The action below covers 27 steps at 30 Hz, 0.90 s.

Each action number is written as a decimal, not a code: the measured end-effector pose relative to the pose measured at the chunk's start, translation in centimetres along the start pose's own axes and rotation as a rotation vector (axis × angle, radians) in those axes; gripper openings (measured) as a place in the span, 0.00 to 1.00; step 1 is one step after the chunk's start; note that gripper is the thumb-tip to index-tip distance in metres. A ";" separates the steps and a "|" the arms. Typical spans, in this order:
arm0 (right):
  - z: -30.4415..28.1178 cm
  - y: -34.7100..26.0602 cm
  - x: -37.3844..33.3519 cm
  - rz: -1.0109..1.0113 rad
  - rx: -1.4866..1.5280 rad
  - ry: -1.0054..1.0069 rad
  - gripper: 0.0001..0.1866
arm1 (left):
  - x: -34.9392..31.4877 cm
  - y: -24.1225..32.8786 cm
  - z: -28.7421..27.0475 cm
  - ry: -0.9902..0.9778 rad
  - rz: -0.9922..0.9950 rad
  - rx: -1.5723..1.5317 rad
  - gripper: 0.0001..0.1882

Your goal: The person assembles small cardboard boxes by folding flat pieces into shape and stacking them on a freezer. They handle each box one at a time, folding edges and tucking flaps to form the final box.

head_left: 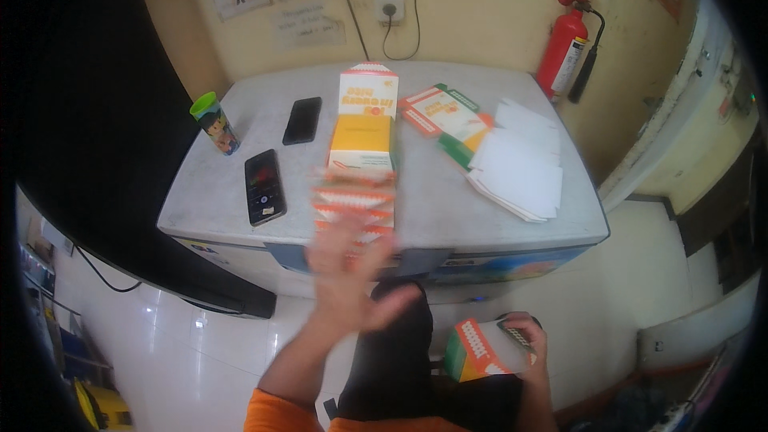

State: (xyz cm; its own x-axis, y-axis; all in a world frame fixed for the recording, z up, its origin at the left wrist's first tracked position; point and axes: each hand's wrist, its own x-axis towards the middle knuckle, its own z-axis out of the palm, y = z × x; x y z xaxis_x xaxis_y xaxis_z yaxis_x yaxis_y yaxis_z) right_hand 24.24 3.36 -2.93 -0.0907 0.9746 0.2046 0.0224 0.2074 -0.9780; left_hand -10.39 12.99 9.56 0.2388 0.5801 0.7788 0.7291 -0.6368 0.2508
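My left hand (348,272) is blurred by motion at the front edge of the table, thumb stretched out and fingers apart. Just beyond its fingertips lies a row of folded cartons (354,198) with orange and white scalloped edges; whether I touch them is unclear. Behind them stands a yellow and white carton (362,134) with a raised white flap. Low on the right, beside my leg, my right hand (526,340) is closed round the edge of a green, orange and white carton (478,350). Part of that carton is hidden by my fingers.
Flat printed cartons (440,112) and a stack of white sheets (516,172) lie at the table's right. Two dark phones (264,188) and a green-rimmed cup (214,124) are on its left. A red fire extinguisher (562,48) hangs on the wall.
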 end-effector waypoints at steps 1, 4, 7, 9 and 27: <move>0.0 0.1 0.0 0.008 0.025 0.009 0.24 | 1.5 -1.3 -0.8 0.155 0.019 0.124 0.41; 0.2 0.4 0.1 0.003 0.139 0.034 0.22 | 3.6 -3.6 -2.6 0.017 0.006 0.290 0.40; 0.5 0.4 0.4 0.012 0.155 0.091 0.17 | 3.3 -3.9 -2.7 0.048 -0.004 0.236 0.35; 1.1 0.3 0.8 0.126 0.330 0.136 0.15 | 2.8 -4.4 -2.8 -0.017 0.018 0.299 0.30; 12.0 -12.6 29.6 -0.012 0.347 -0.055 0.22 | -0.9 -5.7 -0.6 -0.035 -0.029 -0.074 0.19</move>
State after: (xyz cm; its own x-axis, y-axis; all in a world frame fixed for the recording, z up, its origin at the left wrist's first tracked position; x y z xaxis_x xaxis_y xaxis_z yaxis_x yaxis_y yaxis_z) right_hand 9.32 28.55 15.00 -0.1422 0.9643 0.2232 -0.3179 0.1690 -0.9329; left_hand -15.13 15.82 7.75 0.2416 0.6151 0.7506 0.6866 -0.6549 0.3157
